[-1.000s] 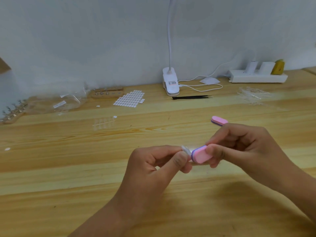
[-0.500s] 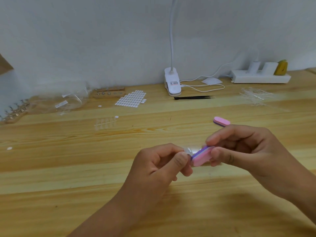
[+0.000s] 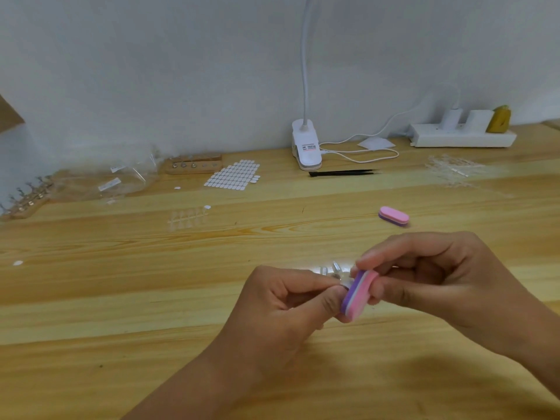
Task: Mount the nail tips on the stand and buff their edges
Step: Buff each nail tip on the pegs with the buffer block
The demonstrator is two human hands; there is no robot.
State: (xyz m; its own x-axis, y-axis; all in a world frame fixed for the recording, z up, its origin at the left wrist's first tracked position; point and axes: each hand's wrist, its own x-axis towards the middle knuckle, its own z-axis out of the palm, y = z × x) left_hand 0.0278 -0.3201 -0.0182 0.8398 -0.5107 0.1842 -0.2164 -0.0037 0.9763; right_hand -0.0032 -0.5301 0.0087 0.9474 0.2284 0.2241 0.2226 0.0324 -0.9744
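Two hands meet in the lower centre of the frame, above the wooden table [image 3: 121, 298]. The left hand [image 3: 281, 301] has its fingers curled, with thumb and forefinger pinching a small clear nail tip [image 3: 337, 272]; most of the tip is hidden behind the fingers. The right hand [image 3: 439, 286] pinches a pink-and-purple buffer [image 3: 359, 294] between thumb and forefinger. The buffer stands on edge and tilted, its purple side facing the left thumb and right against it. Whether the buffer touches the tip cannot be told.

A second buffer [image 3: 393, 216] lies flat on the table above the right hand, well apart from it. At upper centre a white clip lamp [image 3: 306, 147] stands by the wall, with black tweezers [image 3: 342, 173] lying just in front of it. To its left are a sheet of white stickers [image 3: 233, 174] and, touching the sheet's upper left corner, a wooden stand [image 3: 194, 165]. Another stand [image 3: 27, 201] lies at the left edge, with clear bags [image 3: 121, 177] between the two. A strip of clear tips [image 3: 188, 216] lies below the stickers. More clear tips [image 3: 454, 171] lie at upper right, in front of a white power strip [image 3: 460, 137].
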